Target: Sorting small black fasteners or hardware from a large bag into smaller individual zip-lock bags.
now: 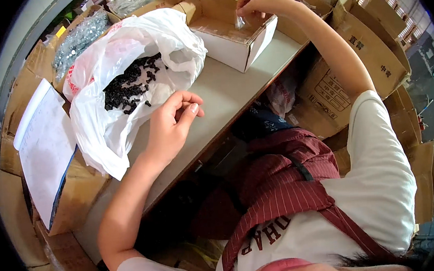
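My left hand [171,127] is over the worktop, just right of a white plastic bag [180,42]. Its fingers curl in toward the thumb, and whatever they may hold is hidden. Inside the open bag lies a heap of small black screw-like parts [128,84]. Farther off, my right hand [264,2] is raised above an open cardboard box [226,54] with white outer sides. Its fingers are pinched, with a small clear plastic bag [240,22] hanging below the fingertips, over the inside of the box.
A pad of white paper [46,147] leans on a carton at the left. Behind it is a box of clear-bagged metal parts [77,42]. Large cardboard cartons [324,92] stand beyond the worktop's right edge [255,100].
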Demonstrator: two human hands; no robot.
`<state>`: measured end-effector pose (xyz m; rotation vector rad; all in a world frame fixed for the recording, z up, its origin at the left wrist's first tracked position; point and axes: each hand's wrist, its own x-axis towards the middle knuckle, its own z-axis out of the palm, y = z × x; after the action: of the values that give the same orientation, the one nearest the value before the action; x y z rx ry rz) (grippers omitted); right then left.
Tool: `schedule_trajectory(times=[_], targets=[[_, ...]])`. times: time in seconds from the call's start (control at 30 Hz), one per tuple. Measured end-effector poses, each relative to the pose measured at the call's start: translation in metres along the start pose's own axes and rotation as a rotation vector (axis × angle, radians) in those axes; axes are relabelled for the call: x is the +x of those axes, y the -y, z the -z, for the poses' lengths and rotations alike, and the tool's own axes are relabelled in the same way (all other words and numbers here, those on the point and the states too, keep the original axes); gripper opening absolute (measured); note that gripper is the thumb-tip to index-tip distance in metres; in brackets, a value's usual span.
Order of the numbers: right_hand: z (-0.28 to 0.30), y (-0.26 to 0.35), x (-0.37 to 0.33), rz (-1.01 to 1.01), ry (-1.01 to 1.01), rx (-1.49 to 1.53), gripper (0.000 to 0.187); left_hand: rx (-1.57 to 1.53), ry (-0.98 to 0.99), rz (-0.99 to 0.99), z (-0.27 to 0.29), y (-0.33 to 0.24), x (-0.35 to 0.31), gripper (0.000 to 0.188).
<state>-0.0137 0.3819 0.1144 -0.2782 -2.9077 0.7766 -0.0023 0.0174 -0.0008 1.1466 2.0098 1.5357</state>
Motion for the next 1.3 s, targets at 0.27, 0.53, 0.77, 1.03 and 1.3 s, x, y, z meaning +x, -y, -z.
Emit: schedule_trajectory(times=[0.27, 0.53, 0.77, 1.03, 1.3], targets=[[-0.029, 0.001, -0.015, 0.280, -0.152, 0.452, 0.012, -0.066, -0.008, 0.070, 0.001, 0.003, -0.004, 0.017], [-0.090, 0.088, -0.106, 0.741, 0.155, 0.190, 0.011, -0.245, -0.074, -0.079, -0.007, -0.003, -0.002, 0.037], [-0.107, 0.133, -0.058, 0.824, -0.035, 0.146, 0.013, -0.077, -0.104, -0.125, -0.006, 0.008, -0.009, 0.014], [-0.184, 0.154, 0.006, 0.619, 0.124, -0.402, 0.056, 0.496, -0.168, -0.584, -0.016, 0.009, -0.019, 0.019], [-0.169, 0.145, 0.010, 0.657, 0.381, -0.283, 0.034, 0.400, -0.139, -0.426, -0.014, 0.009, -0.020, 0.015]])
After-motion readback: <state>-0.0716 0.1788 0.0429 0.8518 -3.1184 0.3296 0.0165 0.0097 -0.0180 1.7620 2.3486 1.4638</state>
